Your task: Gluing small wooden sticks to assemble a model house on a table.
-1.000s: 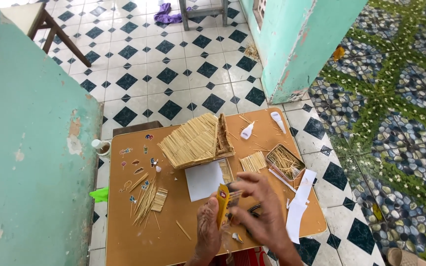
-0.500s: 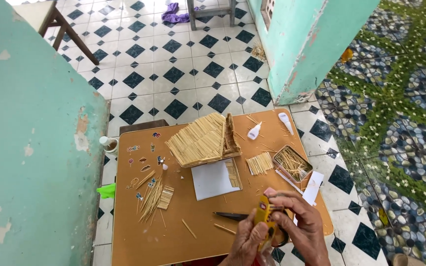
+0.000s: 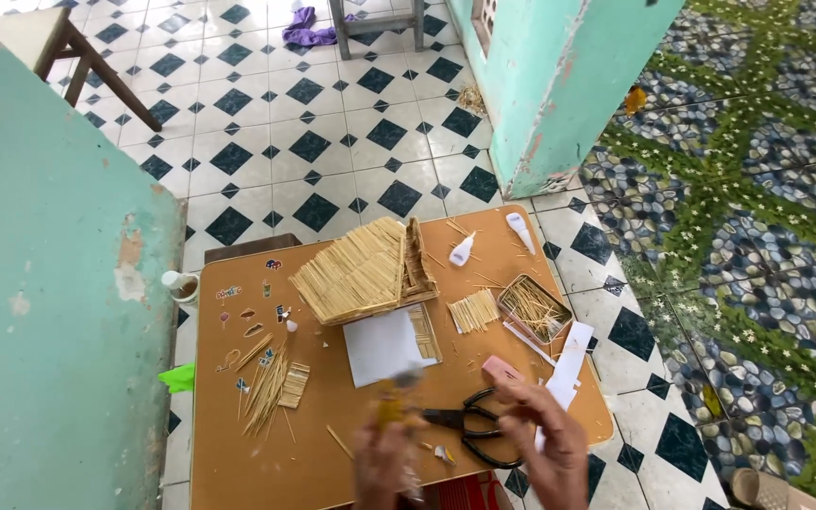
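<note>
My left hand (image 3: 384, 465), blurred, is closed around a small yellow tool (image 3: 391, 402) held upright over the near edge of the low brown table (image 3: 238, 463). My right hand (image 3: 548, 436) hovers with fingers apart just right of black scissors (image 3: 469, 430) lying on the table; a small pink piece (image 3: 501, 368) sits at its fingertips. Behind them lie a white paper sheet (image 3: 380, 348) and a thatched model house of thin sticks (image 3: 361, 274). Whether the right hand touches the scissors is unclear.
A metal tin of sticks (image 3: 533, 307), a stick bundle (image 3: 474, 310), two small glue bottles (image 3: 462, 248), loose sticks (image 3: 266, 382) and white paper strips (image 3: 570, 364) are on the table. A teal wall (image 3: 49, 283) stands left, a teal pillar (image 3: 559, 85) behind.
Both hands held the yellow tool together before; now only the left holds it, shifted left, and the right has come off it beside the scissors. The view tilted.
</note>
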